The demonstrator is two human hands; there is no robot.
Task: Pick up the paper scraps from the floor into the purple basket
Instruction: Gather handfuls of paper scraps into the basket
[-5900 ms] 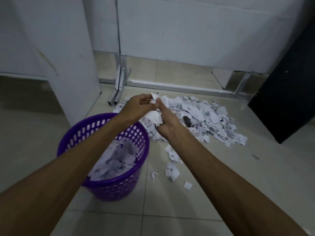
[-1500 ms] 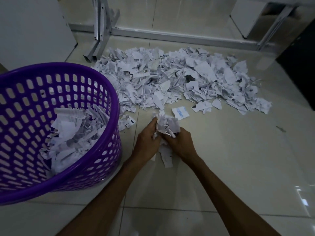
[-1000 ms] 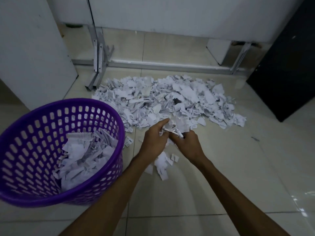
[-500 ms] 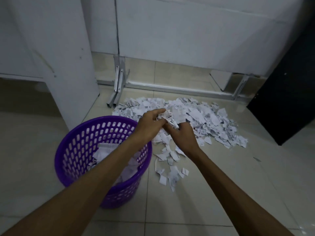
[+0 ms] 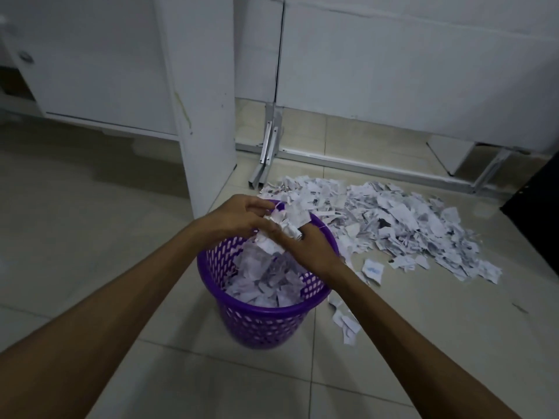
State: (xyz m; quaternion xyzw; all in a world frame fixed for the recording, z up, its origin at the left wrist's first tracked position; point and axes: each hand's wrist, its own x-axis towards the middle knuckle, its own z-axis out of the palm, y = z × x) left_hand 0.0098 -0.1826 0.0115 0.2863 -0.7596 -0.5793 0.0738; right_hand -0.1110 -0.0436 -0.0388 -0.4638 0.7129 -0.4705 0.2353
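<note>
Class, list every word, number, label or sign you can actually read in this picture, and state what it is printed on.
No text can be read.
Scrap with blue print on the floor: blue marks, too blurred to read.
Paper scrap pile: dark printed specks, too small to read.
Handful of scraps held by the left hand and right hand over the purple basket: faint print, illegible.
</note>
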